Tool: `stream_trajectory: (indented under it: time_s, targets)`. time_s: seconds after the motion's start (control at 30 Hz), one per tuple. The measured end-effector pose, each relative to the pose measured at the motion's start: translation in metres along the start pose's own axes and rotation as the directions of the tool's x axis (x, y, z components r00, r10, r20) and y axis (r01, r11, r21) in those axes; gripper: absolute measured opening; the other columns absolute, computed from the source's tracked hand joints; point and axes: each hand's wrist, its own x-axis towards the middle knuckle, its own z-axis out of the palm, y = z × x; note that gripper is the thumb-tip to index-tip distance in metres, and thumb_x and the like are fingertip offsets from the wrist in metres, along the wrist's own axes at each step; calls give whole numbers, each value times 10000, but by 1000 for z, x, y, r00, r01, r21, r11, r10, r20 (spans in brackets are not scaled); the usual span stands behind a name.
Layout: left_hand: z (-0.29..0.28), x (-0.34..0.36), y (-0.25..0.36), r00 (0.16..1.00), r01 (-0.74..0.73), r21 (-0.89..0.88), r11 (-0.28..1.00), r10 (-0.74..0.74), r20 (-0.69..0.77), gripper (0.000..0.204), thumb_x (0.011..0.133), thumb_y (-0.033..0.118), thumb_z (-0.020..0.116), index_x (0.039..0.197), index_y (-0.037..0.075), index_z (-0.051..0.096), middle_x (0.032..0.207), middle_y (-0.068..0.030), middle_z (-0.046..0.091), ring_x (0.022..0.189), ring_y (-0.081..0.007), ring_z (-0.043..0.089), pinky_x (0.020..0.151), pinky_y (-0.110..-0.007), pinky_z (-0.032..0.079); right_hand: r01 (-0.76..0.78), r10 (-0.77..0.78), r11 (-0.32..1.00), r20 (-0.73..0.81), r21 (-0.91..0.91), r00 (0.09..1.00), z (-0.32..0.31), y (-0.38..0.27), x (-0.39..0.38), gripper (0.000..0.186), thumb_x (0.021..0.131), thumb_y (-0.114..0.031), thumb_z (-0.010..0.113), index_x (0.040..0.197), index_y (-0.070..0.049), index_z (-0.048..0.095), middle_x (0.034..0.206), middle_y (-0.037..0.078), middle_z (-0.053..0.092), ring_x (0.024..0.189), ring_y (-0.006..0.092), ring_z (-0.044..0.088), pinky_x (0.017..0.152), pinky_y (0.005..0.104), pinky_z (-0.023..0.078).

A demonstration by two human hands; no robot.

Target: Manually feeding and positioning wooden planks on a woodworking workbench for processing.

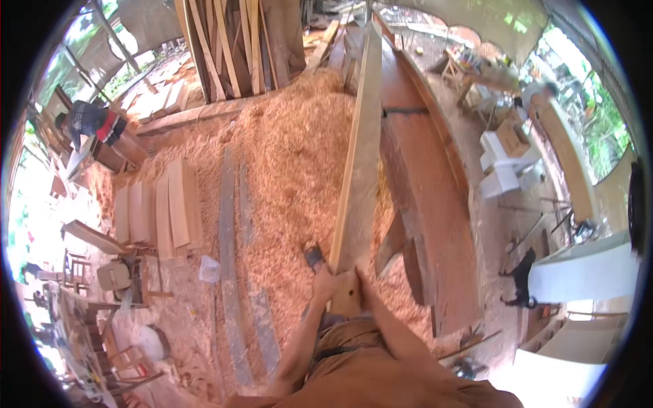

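Observation:
A long wooden plank (357,183) runs away from my body over the wood shavings, its near end close to my waist. At that end my left hand (326,284) grips the left edge, fingers closed around it. My right hand (364,282) is closed on the opposite edge, its fingers mostly hidden by the wood. A dark hole shows in the plank's near end. Just beyond my left hand, a dark shoe (313,256) stands on the shavings.
Wide reddish boards (435,204) lie close on the right. Narrow grey boards (232,272) and cut planks (158,207) are on the left. Upright boards (238,47) lean behind. One person (102,129) bends at far left; another (537,95) is far right, with a black dog (522,279) nearer.

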Motion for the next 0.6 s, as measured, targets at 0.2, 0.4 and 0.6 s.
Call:
stream_trajectory:
  time_s: [0.2,0.4,0.6]
  targets:
    - [35,-128,20,997,73,21,997,-74,38,814,698,449,825,1285,-43,548,1114,-254,700,1052,-382,690,888,-432,551,-7,5,998,-31,-57,999,-64,60,-87,826,904,-726,534,1376,-47,551,1297,146,645,1194,307,610,1043,459,478]
    - [69,-201,-26,998,64,14,998,-65,27,795,697,469,830,1254,-39,579,1081,-240,711,1032,-383,694,884,-438,549,-70,71,997,26,-31,997,-98,112,-146,790,951,-631,543,1464,-37,456,1401,171,573,1251,337,570,1072,475,456]
    - [84,-264,-46,993,56,26,998,-59,102,799,691,490,839,1244,-31,590,1123,-248,697,1041,-370,690,868,-435,548,-41,41,998,1,-36,999,-132,155,-194,733,959,-598,562,1426,-36,503,1320,168,631,1191,313,618,1029,453,495]
